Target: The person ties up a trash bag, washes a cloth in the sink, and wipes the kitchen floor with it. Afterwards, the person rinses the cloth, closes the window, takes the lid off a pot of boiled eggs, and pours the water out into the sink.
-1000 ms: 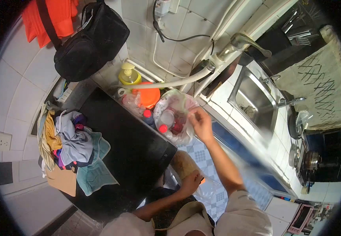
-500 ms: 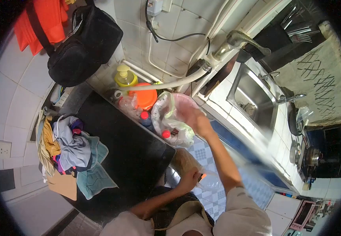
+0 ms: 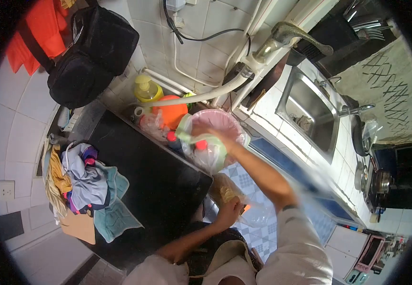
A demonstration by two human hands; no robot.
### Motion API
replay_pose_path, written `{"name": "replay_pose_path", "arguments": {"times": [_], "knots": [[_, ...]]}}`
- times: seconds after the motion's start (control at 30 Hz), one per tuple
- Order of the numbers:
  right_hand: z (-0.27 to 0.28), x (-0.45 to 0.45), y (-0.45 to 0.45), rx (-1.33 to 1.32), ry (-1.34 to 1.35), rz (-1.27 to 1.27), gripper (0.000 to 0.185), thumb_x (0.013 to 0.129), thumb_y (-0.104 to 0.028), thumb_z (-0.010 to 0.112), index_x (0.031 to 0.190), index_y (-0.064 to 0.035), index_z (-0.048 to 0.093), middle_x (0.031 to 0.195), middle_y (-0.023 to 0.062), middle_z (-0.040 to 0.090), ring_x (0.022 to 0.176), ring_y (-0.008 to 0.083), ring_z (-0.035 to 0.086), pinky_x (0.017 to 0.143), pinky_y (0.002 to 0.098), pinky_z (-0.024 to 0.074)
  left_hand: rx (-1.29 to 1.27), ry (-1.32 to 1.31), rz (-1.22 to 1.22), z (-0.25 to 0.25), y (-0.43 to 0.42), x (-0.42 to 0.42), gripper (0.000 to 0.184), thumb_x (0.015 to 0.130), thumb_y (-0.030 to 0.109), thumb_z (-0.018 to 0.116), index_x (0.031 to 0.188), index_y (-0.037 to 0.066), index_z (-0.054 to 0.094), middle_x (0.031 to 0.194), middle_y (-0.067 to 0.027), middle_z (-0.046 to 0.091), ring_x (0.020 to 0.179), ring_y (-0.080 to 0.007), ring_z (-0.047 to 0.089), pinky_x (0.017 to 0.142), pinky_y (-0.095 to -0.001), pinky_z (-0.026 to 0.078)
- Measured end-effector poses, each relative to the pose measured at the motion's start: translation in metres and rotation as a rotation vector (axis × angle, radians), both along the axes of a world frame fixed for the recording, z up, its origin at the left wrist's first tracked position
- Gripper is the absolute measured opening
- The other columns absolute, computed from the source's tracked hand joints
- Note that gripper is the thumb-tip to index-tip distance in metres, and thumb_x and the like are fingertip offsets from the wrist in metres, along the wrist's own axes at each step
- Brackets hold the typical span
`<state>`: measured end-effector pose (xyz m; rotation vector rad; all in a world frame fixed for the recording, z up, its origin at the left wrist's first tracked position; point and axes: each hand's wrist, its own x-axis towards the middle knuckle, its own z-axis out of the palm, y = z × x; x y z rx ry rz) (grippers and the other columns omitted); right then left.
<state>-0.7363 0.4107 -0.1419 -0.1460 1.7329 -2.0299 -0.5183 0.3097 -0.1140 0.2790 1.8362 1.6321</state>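
Observation:
My left hand (image 3: 229,213) is closed around a clear plastic bag (image 3: 226,192) with something brownish inside, held low beside the black counter's corner. My right hand (image 3: 218,138), smeared by motion, is over a white and green plastic bag (image 3: 210,159) at the near side of a pink bin (image 3: 220,118). Its fingers cannot be made out. A red cap (image 3: 201,145) shows at the white and green bag, and a dark bottle with a red cap (image 3: 172,137) stands to its left.
A pile of clothes (image 3: 87,175) lies on the black countertop (image 3: 153,190). An orange lid (image 3: 172,111) and a yellow pump bottle (image 3: 147,89) stand by the wall. A pale hose (image 3: 206,95) runs from the tap overhead. A steel sink (image 3: 306,114) is at right.
My right hand has moved left from the bin's right side. The white and green bag has shifted leftward and down, showing more of the pink bin. My left hand has barely moved.

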Motion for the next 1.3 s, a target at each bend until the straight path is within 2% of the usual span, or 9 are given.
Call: {"name": "replay_pose_path", "arguments": {"times": [0.07,0.27,0.33,0.53,0.6,0.67,0.77,0.9,1.3], "knots": [[0.037,-0.011,0.005,0.326,0.547,0.104,0.031,0.073,-0.013,0.05,0.101,-0.0027,0.055,0.115,0.0136,0.047,0.111,0.0244,0.04,0.095,0.0316,0.0284,-0.022,0.003,-0.005,0.003,-0.002,-0.002,0.017,0.081,0.012,0.049,0.072,0.0,0.042,0.06,-0.0122,0.044,0.054,-0.0196,0.044,0.051,-0.0322,0.036],[0.095,-0.013,0.017,0.217,0.69,-0.06,0.029,0.066,-0.009,0.06,0.093,0.0021,0.057,0.103,0.0148,0.055,0.095,0.0237,0.052,0.083,0.0307,0.0396,-0.042,-0.013,-0.017,0.005,-0.005,0.0,0.018,0.082,0.014,0.049,0.073,0.0,0.043,0.059,-0.0128,0.044,0.054,-0.0198,0.045,0.051,-0.0323,0.035],[0.131,0.002,0.014,0.429,0.718,-0.164,0.027,0.064,-0.016,0.067,0.085,-0.0012,0.059,0.083,0.0078,0.06,0.073,0.0147,0.055,0.069,0.0256,0.045,-0.068,0.103,-0.007,-0.002,-0.004,0.004,0.02,0.082,0.017,0.049,0.073,0.0,0.042,0.059,-0.0129,0.044,0.054,-0.0213,0.045,0.052,-0.0331,0.035],[0.199,0.024,0.006,0.63,0.511,-0.258,0.037,0.062,-0.026,0.071,0.087,-0.0014,0.059,0.077,0.0049,0.06,0.068,0.0109,0.054,0.062,0.0256,0.0454,-0.052,-0.056,0.036,-0.002,-0.002,0.013,0.02,0.082,0.018,0.048,0.077,-0.001,0.044,0.063,-0.016,0.048,0.057,-0.0263,0.048,0.054,-0.0355,0.037],[0.211,0.024,0.007,0.69,0.775,-0.428,0.025,0.065,-0.023,0.068,0.073,-0.002,0.057,0.06,0.0053,0.051,0.058,0.0118,0.05,0.054,0.0266,0.0416,-0.046,-0.013,0.036,0.0,-0.004,0.013,0.02,0.083,0.019,0.047,0.078,0.0,0.045,0.064,-0.0164,0.049,0.058,-0.0268,0.049,0.055,-0.0356,0.037],[0.221,0.025,0.016,0.685,0.622,-0.416,0.026,0.065,-0.024,0.068,0.08,-0.004,0.059,0.064,0.0033,0.053,0.06,0.0112,0.05,0.055,0.0261,0.042,-0.04,0.029,0.036,0.0,-0.003,0.014,0.02,0.083,0.019,0.047,0.079,0.0,0.045,0.066,-0.0168,0.049,0.059,-0.0274,0.05,0.055,-0.0357,0.037],[0.244,0.031,0.023,0.202,0.328,-0.501,0.042,0.067,-0.018,0.068,0.105,-0.0081,0.053,0.08,0.0,0.055,0.069,0.0111,0.051,0.061,0.0251,0.0443,-0.012,-0.093,0.068,0.003,-0.001,0.019,0.02,0.083,0.019,0.046,0.078,0.0,0.045,0.067,-0.0171,0.05,0.06,-0.0281,0.05,0.055,-0.0357,0.038],[0.295,0.049,0.024,-0.017,0.295,-0.745,0.037,0.06,-0.002,0.067,0.094,-0.0042,0.054,0.075,0.0039,0.055,0.061,0.0148,0.054,0.054,0.027,0.0452,-0.048,-0.002,0.04,0.019,0.003,0.018,0.019,0.081,0.018,0.048,0.077,0.0,0.046,0.064,-0.0154,0.05,0.058,-0.0266,0.05,0.053,-0.0358,0.038],[0.404,0.12,0.126,-0.01,0.5,-1.008,0.016,0.067,-0.006,0.059,0.082,-0.0028,0.054,0.073,0.0052,0.055,0.062,0.0166,0.055,0.055,0.0269,0.0461,0.1,0.093,0.124,0.061,0.05,0.001,0.018,0.08,0.016,0.05,0.071,0.001,0.047,0.063,-0.0106,0.056,0.057,-0.0174,0.053,0.052,-0.0309,0.04]]}}
